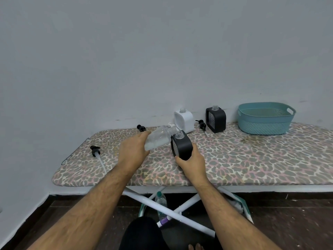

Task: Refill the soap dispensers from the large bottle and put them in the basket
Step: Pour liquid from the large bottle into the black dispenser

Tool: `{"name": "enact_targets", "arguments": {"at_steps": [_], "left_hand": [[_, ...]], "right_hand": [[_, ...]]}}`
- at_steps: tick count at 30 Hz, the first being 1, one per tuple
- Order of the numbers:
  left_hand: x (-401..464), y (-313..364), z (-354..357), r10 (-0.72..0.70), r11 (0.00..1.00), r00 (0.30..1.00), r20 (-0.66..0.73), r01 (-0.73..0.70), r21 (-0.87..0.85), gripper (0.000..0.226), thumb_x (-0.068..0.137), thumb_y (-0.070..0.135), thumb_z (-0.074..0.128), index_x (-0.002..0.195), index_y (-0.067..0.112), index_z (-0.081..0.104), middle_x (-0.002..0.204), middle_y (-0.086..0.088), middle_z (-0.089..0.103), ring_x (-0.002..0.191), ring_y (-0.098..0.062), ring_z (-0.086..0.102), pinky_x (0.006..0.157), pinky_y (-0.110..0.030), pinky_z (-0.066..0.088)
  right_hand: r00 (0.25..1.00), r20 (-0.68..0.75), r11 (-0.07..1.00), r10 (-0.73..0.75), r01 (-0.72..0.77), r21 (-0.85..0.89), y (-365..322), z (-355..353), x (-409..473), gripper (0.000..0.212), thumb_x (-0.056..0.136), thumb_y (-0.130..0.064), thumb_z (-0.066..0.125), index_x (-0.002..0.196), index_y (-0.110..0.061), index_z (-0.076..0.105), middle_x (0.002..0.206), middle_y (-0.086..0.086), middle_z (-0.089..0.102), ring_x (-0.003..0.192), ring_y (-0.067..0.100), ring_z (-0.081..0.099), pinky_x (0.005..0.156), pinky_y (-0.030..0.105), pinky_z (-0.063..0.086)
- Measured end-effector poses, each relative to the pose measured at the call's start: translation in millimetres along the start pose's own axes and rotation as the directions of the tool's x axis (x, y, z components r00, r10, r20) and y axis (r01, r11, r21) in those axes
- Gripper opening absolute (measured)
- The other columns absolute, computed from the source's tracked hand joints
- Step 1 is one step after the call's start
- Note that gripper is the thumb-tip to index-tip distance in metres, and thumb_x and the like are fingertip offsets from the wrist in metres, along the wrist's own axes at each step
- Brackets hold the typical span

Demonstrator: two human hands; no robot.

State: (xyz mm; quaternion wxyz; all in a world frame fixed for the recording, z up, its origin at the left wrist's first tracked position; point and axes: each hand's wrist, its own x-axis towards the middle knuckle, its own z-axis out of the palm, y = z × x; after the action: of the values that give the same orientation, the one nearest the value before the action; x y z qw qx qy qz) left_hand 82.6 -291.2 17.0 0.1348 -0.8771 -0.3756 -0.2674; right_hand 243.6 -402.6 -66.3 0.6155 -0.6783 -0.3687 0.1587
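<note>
Soft, even, rather dim light with a cool grey cast fills the view. Shadows are faint, and the floor [63, 210] under the worktop [234, 159] is dark. Wide-angle distortion bows the edges. Detail is slightly soft; no glare.

I see the clear large bottle [159, 138] tipped nearly flat, its open mouth beside the open neck of a black soap dispenser [181, 145], which stands upright with its cap off. Further back a white dispenser [184, 120] and a second black dispenser [216, 119] stand upright, both uncapped. Three black pump heads [95, 151] [141, 128] [201, 124] lie loose around them. The teal basket [264, 120] sits at the far right, nothing visible inside.
</note>
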Motion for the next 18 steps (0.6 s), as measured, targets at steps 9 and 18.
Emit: {"name": "enact_targets", "arguments": {"at_steps": [9,18], "left_hand": [[3.3,-6.9,1.2,0.044,0.998,0.999,-0.007,-0.043,0.040,0.060,0.072,0.026,0.083,0.127,0.024,0.059,0.105,0.002,0.072,0.082,-0.023,0.068,0.063,-0.034,0.050],[9.5,-11.1,-0.4,0.066,0.995,0.998,-0.003,-0.066,0.080,0.060,0.072,0.025,0.081,0.127,0.027,0.059,0.110,0.005,0.071,0.083,-0.021,0.069,0.063,-0.032,0.050]], "right_hand": [[1.000,0.005,1.000,-0.004,0.004,-0.006,0.0,-1.2,-0.5,0.055,0.079,-0.015,0.075,0.128,-0.025,0.053,0.091,-0.009,0.066,0.073,-0.002,0.062,0.054,0.007,0.046],[1.000,0.013,1.000,0.002,-0.002,-0.004,0.0,-1.1,-0.4,0.054,0.079,-0.016,0.075,0.126,-0.027,0.052,0.091,-0.010,0.066,0.072,-0.002,0.063,0.055,0.008,0.047]]}}
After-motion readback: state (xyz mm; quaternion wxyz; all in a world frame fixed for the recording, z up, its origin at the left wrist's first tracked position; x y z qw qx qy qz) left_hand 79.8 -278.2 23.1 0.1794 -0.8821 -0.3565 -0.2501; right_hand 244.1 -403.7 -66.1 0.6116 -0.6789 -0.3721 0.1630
